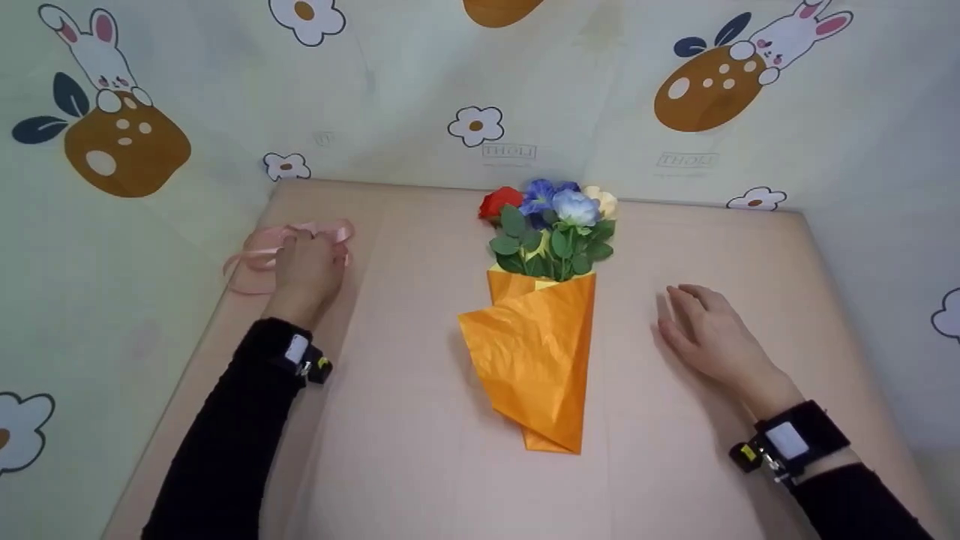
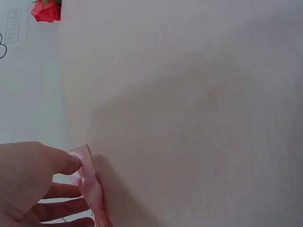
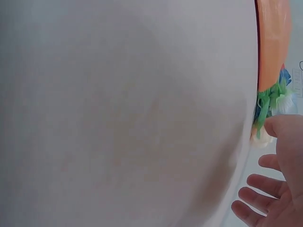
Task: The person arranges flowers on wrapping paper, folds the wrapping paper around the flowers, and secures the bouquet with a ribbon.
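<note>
A pink satin ribbon (image 1: 255, 259) lies in loose loops at the far left of the table. My left hand (image 1: 309, 268) is over it and pinches part of it; in the left wrist view the thumb presses on the ribbon (image 2: 90, 184), with the other fingers behind. In the middle lies a bouquet of red, blue and cream flowers (image 1: 574, 208) with green leaves, its stems covered by folded orange wrapping paper (image 1: 536, 352). One corner of the paper sticks out to the left. To the right of the bouquet, my right hand (image 1: 712, 330) holds nothing, its fingers relaxed.
The table (image 1: 405, 420) has a pale pinkish covering. Behind it and at both sides hangs a light cloth backdrop (image 1: 390, 97) printed with rabbits, brown fruit shapes and flowers. The bouquet's blossoms reach the table's back edge.
</note>
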The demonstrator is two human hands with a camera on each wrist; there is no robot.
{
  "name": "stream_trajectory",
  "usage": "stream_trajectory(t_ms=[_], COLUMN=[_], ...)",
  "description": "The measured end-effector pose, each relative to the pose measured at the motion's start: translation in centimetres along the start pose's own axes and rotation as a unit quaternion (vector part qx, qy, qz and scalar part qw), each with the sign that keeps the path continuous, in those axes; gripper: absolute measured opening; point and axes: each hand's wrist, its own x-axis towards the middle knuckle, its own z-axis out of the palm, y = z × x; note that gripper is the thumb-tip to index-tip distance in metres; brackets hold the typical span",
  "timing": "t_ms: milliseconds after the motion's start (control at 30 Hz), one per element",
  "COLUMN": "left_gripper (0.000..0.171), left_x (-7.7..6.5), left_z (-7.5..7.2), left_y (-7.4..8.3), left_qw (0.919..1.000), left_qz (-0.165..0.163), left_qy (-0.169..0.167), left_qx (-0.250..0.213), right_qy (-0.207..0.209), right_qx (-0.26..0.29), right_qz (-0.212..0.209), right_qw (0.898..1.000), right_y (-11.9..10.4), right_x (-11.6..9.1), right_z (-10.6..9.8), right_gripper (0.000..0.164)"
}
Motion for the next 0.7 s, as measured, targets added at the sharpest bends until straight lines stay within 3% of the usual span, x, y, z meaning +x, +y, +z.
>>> stream_trajectory(t_ms=[233,367,500,600,700], left_gripper=[0.026,0.022,0.022,0.02,0.018], left_x=[0.8,0.7,0.1,-0.4,-1.0], left_z=[0.7,0.5,-0.8,-2.3,-3.9], left_y=[0.0,0.6,3.4,6.5,9.2], left_qw=[0.9993,0.9997,0.9962,0.9863,0.9773], left_qz=[-0.007,-0.01,-0.016,0.017,0.055], left_qy=[-0.022,0.006,0.056,0.086,0.101], left_qx=[0.03,0.022,-0.065,-0.14,-0.178], right_qy=[-0.014,-0.008,0.006,0.02,0.044], right_qx=[0.011,0.03,0.052,0.067,0.082], right_qz=[0.027,0.026,0.029,0.036,0.023], right_qw=[0.999,0.999,0.998,0.997,0.995], right_y=[-0.3,-0.6,-1.6,-2.8,-4.4], right_x=[0.8,1.4,2.0,2.6,3.2], right_z=[0.4,0.3,-0.4,-1.2,-1.8], right_gripper=[0.061,0.059,0.054,0.052,0.051])
